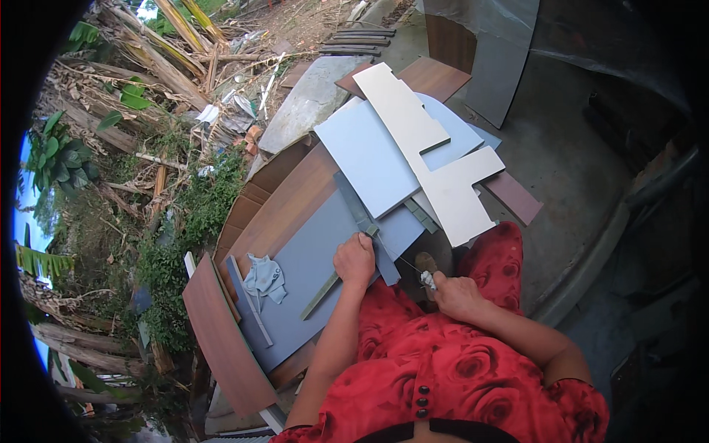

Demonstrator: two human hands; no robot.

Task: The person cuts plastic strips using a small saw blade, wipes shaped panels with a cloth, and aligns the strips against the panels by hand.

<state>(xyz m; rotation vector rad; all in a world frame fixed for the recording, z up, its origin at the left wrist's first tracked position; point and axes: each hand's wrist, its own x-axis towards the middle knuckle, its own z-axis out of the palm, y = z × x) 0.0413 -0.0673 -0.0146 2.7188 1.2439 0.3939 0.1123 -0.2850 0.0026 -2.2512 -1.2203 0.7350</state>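
My left hand [354, 258] is closed at the upper end of a narrow greenish strip [320, 297], where it crosses a long grey-blue strip [348, 196]. In front of my lap, my right hand [456, 297] grips the white, wrapped-looking end of a thin, wire-like tool [402, 260]. The tool's slender length runs up and left toward the crossing strips near my left fingers. Its exact kind is too small to make out. Under the strips lies a large grey panel [310, 255].
Beyond my hands, a cream notched board [402, 111] rests over a pale blue panel [362, 151]. A crumpled light-blue cloth [264, 278] lies on the grey panel. A brown curved board [225, 340] stands at left, beside plants and dry stalks. A concrete floor [565, 140] spreads at right.
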